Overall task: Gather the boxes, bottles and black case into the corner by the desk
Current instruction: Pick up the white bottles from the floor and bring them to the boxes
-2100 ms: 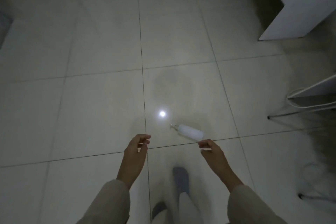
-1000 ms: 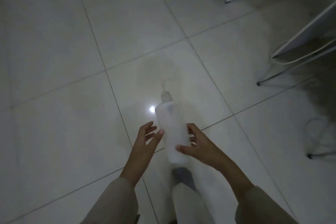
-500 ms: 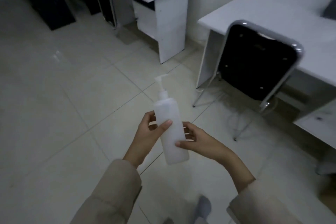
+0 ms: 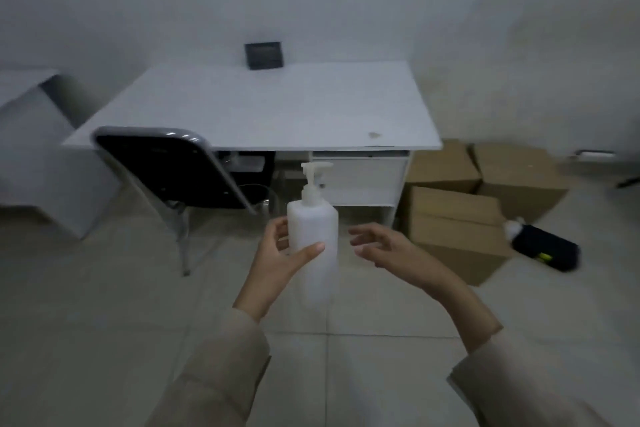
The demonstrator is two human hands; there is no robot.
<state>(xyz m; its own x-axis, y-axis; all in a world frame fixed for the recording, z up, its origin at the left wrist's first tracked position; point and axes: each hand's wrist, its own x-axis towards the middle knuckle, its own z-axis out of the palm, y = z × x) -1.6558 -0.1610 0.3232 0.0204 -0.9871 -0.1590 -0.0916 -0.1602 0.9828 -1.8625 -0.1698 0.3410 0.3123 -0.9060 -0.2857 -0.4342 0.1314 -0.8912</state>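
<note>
Head view shows the left hand (image 4: 277,260) wrapped round the white pump bottle (image 4: 314,239), thumb across its front and fingers behind, holding it upright in front of the desk (image 4: 263,107). The right hand (image 4: 388,250) hovers just beside the bottle with fingers loosely spread, gripping nothing. To the right of the desk, the cardboard boxes (image 4: 460,218) sit in the corner, and a dark bottle (image 4: 543,246) lies on its side against them. To carry this step well, keep the bottle upright, grip its body rather than the pump, walk past the chair (image 4: 162,166), and set it on the floor close against the boxes so it cannot roll.
</note>
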